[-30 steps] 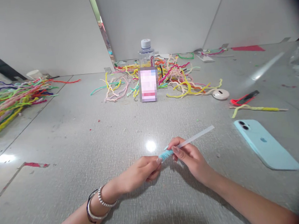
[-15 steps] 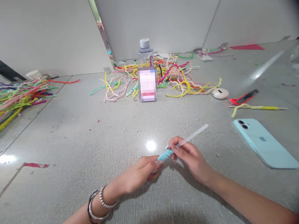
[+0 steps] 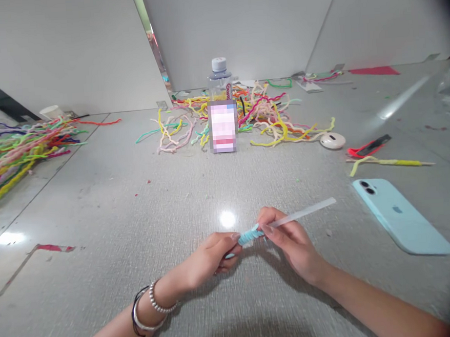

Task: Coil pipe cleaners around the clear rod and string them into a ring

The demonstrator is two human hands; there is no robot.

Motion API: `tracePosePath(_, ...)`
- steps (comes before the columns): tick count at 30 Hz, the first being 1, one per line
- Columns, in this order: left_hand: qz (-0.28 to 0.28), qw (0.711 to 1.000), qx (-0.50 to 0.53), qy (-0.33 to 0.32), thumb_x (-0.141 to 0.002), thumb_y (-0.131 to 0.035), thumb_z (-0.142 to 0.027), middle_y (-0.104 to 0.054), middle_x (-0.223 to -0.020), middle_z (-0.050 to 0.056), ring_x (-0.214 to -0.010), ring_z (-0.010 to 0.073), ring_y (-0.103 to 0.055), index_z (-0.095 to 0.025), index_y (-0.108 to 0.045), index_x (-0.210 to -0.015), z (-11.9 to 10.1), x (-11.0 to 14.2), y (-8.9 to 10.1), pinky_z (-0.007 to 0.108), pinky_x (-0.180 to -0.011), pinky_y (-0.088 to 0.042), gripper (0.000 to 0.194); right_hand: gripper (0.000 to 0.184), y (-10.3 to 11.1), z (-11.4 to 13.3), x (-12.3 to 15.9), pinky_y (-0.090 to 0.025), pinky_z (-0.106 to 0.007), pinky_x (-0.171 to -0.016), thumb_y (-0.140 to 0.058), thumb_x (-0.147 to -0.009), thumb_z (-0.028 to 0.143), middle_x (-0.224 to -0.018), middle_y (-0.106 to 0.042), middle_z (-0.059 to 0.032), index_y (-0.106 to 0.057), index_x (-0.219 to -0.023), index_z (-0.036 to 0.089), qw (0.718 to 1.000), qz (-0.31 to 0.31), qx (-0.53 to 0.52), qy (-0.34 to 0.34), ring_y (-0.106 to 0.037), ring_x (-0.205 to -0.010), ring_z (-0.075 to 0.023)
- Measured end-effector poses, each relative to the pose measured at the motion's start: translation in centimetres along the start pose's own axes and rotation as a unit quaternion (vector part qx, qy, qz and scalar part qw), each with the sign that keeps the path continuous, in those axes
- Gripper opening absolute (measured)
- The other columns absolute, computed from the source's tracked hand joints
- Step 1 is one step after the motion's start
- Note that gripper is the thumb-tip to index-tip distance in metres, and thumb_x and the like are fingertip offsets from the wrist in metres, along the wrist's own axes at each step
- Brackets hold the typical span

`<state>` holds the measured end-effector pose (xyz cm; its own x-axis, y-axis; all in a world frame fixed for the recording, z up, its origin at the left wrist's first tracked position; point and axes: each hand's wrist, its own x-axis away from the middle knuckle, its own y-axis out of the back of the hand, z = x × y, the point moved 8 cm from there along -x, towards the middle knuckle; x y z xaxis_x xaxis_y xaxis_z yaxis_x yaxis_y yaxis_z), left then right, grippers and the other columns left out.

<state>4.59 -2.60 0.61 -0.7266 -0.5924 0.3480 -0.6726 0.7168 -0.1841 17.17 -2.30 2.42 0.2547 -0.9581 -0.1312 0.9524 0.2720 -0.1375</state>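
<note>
A thin clear stick (image 3: pixel 308 211) lies across both my hands just above the grey table (image 3: pixel 135 205), its free end pointing right. Light blue fuzzy cord (image 3: pixel 248 234) is wound tightly round its left part. My left hand (image 3: pixel 213 255), with bracelets at the wrist, is closed in a pinch on the wrapped left end. My right hand (image 3: pixel 287 238) is closed on the stick right beside the blue winding, thumb and fingers pressing it.
A pile of coloured fuzzy cords (image 3: pixel 260 114) lies at the back round a water bottle (image 3: pixel 220 79) and a blurred card (image 3: pixel 222 126). More cords (image 3: pixel 16 152) lie left. On the right are a light blue phone (image 3: pixel 401 218), a white oval case (image 3: pixel 332 140), a red cutter (image 3: pixel 368 147) and a yellow-wrapped stick (image 3: pixel 390 163).
The stick's free end has swung lower and further right, lying flatter. Both hands have shifted slightly down and closer together round the blue winding.
</note>
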Motion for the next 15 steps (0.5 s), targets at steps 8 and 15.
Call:
tracePosePath(8, -0.018, 1.0, -0.023, 0.009, -0.095, -0.034, -0.038, -0.027, -0.053, -0.007, -0.047, 0.0083, -0.021, -0.021, -0.031, -0.063, -0.3, -0.1, 0.3, 0.026, -0.047, -0.021, 0.036, 0.018, -0.6, 1.5, 0.4, -0.03, -0.031, -0.066, -0.043, -0.1, 0.029, -0.079, -0.043, 0.0011, -0.053, -0.086, 0.024, 0.993, 0.037, 0.081, 0.073, -0.041, -0.071, -0.0146)
tracePosePath(15, -0.05, 0.997, -0.048, 0.018, -0.095, -0.034, -0.046, -0.031, -0.054, -0.006, -0.048, 0.0085, -0.026, -0.02, -0.034, -0.062, -0.4, 0.0, 0.7, 0.026, -0.049, -0.024, 0.042, 0.017, -0.9, 2.6, 0.4, -0.035, -0.033, -0.07, -0.042, -0.099, 0.025, -0.08, -0.046, -0.0008, -0.054, -0.088, 0.025, 0.98, 0.054, 0.15, 0.119, -0.045, -0.076, -0.017)
